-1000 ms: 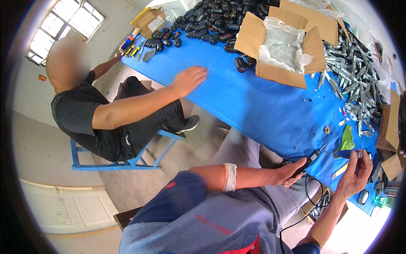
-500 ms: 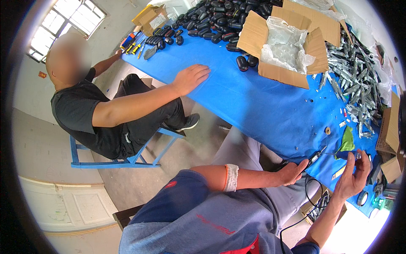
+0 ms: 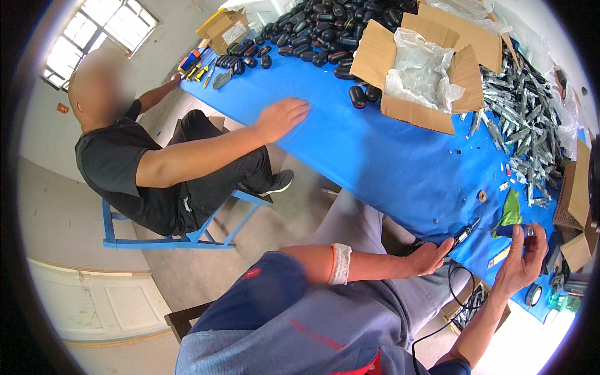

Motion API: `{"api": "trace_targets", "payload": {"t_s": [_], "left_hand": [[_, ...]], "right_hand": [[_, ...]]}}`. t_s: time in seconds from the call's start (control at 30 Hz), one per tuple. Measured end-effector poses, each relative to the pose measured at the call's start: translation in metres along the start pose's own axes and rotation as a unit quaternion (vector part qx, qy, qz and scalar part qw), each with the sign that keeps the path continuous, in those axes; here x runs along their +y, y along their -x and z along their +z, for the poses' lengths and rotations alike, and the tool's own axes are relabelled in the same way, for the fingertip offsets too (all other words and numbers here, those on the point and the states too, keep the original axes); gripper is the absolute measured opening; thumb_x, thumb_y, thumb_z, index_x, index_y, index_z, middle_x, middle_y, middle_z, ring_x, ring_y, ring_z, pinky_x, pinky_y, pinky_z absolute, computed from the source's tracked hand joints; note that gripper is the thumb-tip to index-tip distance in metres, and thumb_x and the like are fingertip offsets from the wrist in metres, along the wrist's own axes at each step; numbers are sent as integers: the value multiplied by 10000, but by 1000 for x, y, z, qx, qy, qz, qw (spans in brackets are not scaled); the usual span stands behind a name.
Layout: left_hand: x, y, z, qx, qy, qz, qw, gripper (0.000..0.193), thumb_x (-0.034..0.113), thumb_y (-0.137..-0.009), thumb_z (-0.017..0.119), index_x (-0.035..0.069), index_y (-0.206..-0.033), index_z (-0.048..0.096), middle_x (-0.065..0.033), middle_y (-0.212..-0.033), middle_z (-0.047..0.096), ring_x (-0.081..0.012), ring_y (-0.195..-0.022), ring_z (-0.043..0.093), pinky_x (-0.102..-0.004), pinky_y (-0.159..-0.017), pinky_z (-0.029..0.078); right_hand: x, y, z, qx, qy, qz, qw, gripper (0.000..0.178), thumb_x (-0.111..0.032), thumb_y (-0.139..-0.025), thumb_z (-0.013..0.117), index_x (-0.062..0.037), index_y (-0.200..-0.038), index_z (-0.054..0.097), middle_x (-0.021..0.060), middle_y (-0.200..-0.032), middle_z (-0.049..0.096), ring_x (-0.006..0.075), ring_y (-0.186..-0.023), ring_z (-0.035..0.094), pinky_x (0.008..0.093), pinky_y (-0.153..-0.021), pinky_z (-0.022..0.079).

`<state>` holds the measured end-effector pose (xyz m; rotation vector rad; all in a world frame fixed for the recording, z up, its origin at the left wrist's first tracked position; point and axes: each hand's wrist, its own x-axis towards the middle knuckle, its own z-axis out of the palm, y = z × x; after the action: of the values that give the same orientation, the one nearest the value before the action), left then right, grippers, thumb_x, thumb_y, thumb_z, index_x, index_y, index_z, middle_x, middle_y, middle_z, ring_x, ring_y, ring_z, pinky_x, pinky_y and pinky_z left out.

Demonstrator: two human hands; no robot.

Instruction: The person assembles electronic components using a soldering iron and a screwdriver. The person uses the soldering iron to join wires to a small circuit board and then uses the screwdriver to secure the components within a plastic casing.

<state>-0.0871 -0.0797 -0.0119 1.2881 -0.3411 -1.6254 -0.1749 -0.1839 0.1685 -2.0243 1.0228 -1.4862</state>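
At the near right edge of the table, my left hand (image 3: 431, 257) is closed around a small black-and-silver device (image 3: 463, 235), with its narrow metal end pointing away from me. My right hand (image 3: 524, 257) pinches a screwdriver (image 3: 504, 231) with a dark blue handle. Its thin shaft reaches left toward the device; whether the tip touches cannot be made out. Just beyond the screwdriver lies a bright green piece of cloth or leaf (image 3: 511, 208). A black cable (image 3: 451, 284) hangs below my left hand.
Silver metal parts (image 3: 522, 119) are heaped at the right, beside an open cardboard box (image 3: 419, 119) with plastic lining. Many black oval cases (image 3: 312, 31) cover the far table. A co-worker in black (image 3: 119, 150) sits at the left, one hand resting on the blue tabletop (image 3: 375, 150).
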Motion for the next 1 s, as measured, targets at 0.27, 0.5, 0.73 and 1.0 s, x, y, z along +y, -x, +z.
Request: {"api": "trace_targets", "payload": {"t_s": [0.27, 0.5, 0.73, 1.0], "left_hand": [[11, 8, -2, -37, 23, -11, 999, 630, 716, -820, 429, 135, -578, 396, 30, -538, 323, -108, -479, 323, -292, -418, 280], [6, 3, -3, -46, 23, -6, 999, 634, 702, -842, 395, 134, -561, 389, 23, -502, 322, -115, -423, 299, -299, -386, 232], [15, 9, 0, -35, -31, -9, 999, 711, 734, -837, 337, 140, -447, 301, 19, -427, 306, -126, -351, 287, -323, -368, 232], [29, 23, 3, -16, -62, 9, 998, 719, 730, -850, 301, 144, -433, 269, 17, -418, 298, -136, -340, 280, -331, -365, 242]], "right_hand": [[2, -1, -1, 4, 24, -11, 1000, 274, -43, -801, 711, 21, -1045, 605, 51, -914, 594, 106, -740, 508, 231, -651, 431], [7, -3, 3, 1, -10, 7, 1000, 263, -51, -823, 693, 21, -1062, 610, 60, -924, 600, 116, -766, 528, 239, -679, 449], [13, -7, -8, -76, 41, 6, 996, 285, -83, -925, 555, 31, -1186, 558, 120, -1125, 604, 167, -984, 555, 274, -878, 432], [7, -4, -1, -67, 63, -15, 996, 304, -89, -943, 524, 37, -1219, 533, 151, -1132, 600, 202, -1024, 557, 314, -901, 437]]}}
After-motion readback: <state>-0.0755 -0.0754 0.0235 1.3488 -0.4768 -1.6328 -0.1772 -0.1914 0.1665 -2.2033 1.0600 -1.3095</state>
